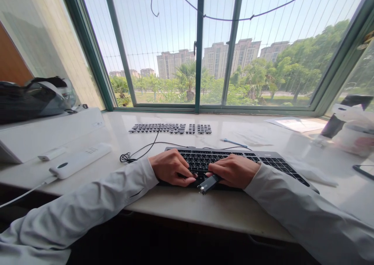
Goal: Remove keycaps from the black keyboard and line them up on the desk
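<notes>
In the right hand (233, 170), a dark tool (209, 184) is partly hidden.

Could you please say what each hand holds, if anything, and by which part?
The right hand holds a small dark-grey oblong tool with a silvery tip by the end opposite that tip. Whether the left hand holds anything cannot be told.

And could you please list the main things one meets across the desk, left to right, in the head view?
White power strip, black cable coil, left hand, metal-tipped tool, right hand, printed paper.
</notes>
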